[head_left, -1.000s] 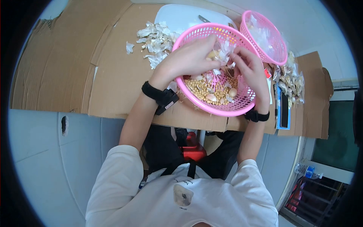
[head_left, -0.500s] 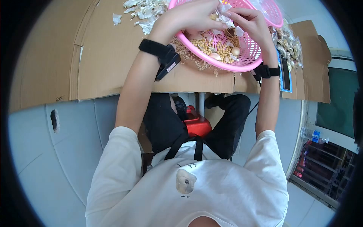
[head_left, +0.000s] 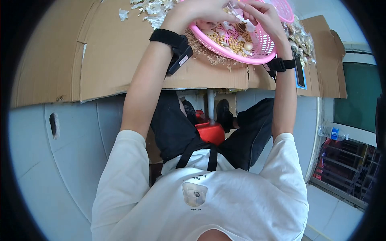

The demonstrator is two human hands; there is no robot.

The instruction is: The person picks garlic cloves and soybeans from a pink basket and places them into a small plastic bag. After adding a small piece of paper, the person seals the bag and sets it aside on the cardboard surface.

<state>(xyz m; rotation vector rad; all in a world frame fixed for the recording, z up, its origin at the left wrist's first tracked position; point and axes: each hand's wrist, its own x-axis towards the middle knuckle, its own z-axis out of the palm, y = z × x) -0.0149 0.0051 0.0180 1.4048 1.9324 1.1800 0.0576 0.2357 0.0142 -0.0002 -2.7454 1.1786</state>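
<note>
Here, over the pink basket (head_left: 229, 56), the left hand (head_left: 211, 11) holds a thin, see-through wrapping (head_left: 233, 8) between thumb and fingers, while the right hand (head_left: 263, 15) pinches at it with narrowed fingers. Yellowish beans (head_left: 222, 40) and a pale round piece (head_left: 248, 46) lie inside the basket, which sits on the cardboard-covered table (head_left: 112, 60), curly scraps (head_left: 213, 59) beside its rim.

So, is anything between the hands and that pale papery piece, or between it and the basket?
Nothing visible: the left hand and right hand meet at the pale papery piece, above the pink basket. I see no barrier below it, though fingers hide part.
</note>
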